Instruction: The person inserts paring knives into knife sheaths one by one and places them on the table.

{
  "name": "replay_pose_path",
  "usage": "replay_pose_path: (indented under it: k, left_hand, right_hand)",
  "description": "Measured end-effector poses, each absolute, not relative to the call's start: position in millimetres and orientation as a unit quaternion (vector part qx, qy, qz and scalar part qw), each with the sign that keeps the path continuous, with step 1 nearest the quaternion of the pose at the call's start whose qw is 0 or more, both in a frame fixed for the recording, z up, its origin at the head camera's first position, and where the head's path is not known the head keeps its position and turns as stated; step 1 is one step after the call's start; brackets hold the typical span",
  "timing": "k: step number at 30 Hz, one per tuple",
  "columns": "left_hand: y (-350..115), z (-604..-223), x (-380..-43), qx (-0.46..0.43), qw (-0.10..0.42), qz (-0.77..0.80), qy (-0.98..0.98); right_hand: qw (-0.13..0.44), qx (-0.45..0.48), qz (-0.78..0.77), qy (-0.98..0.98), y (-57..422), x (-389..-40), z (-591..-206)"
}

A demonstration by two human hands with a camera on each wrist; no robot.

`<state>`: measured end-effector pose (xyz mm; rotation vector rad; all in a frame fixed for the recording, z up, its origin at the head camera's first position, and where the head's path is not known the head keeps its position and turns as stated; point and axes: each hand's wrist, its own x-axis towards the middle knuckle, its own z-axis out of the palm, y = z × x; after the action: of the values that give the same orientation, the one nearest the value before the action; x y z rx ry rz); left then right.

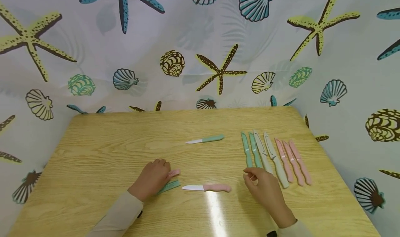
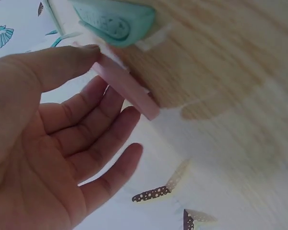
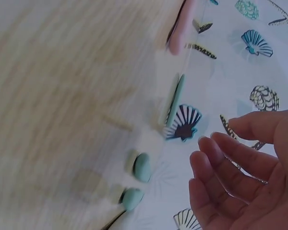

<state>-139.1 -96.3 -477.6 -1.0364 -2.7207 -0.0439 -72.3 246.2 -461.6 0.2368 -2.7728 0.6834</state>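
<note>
My left hand (image 1: pixel 152 178) pinches a pink knife sheath (image 2: pixel 127 88) between thumb and fingers, low over the table at left of centre. Right beside it lies a green knife sheath (image 1: pixel 170 186), embossed on its side. A bare pink-handled knife (image 1: pixel 217 187) with a white blade rests between the two hands, blade toward the left. Farther back is a green-handled knife (image 1: pixel 213 138), its white blade bare too. My right hand (image 1: pixel 265 189) hovers with loosely bent fingers and holds nothing, in front of the row of knives.
On the right, several sheathed knives lie side by side: green ones (image 1: pixel 246 149), cream ones (image 1: pixel 276 160) and pink ones (image 1: pixel 300 162). The wooden table (image 1: pixel 125 136) meets a cloth (image 1: pixel 193 32) printed with shells and starfish at the back and sides.
</note>
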Motion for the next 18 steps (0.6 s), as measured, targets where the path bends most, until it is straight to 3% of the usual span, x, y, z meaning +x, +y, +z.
replay_pose_path:
  k: [11, 18]
  left_hand:
    - [-93, -459, -141, -0.389, 0.167, -0.163, -0.891]
    - [-91, -444, -137, -0.417, 0.194, -0.205, -0.864]
  right_hand:
    - [0.021, 0.153, 0.254, -0.955, 202, -82, -462]
    - [0.023, 0.251, 0.229, -0.94, 186, -88, -467]
